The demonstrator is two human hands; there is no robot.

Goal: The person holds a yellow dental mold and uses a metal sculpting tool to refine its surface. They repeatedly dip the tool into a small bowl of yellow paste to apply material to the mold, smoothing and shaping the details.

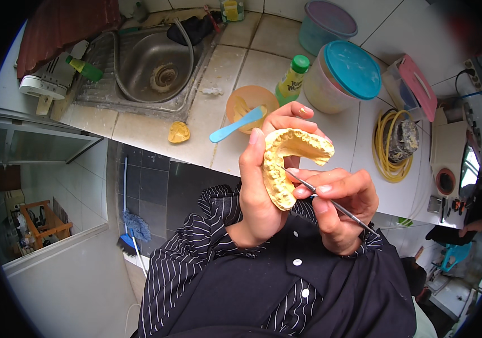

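A yellow plaster dental cast [278, 169], curved like a horseshoe with a row of teeth along it, rests in my left hand [259, 191]. The fingers wrap behind it and the thumb presses its outer left side. My right hand [345, 205] pinches a thin metal dental carving tool [339, 207] like a pen. Its tip meets the inner side of the tooth row, near the middle of the cast. Beyond the hands, an orange mixing bowl [235, 104] holds yellow plaster, with a blue spatula [237, 124] lying across its rim.
A lump of yellow plaster [179, 132] lies at the tiled counter's [139, 128] front edge. Behind stand a green-capped bottle [292, 78] and a tub with a blue lid [352, 70]. A steel sink [156, 62] is at the left, a coiled yellow hose [384, 149] at the right.
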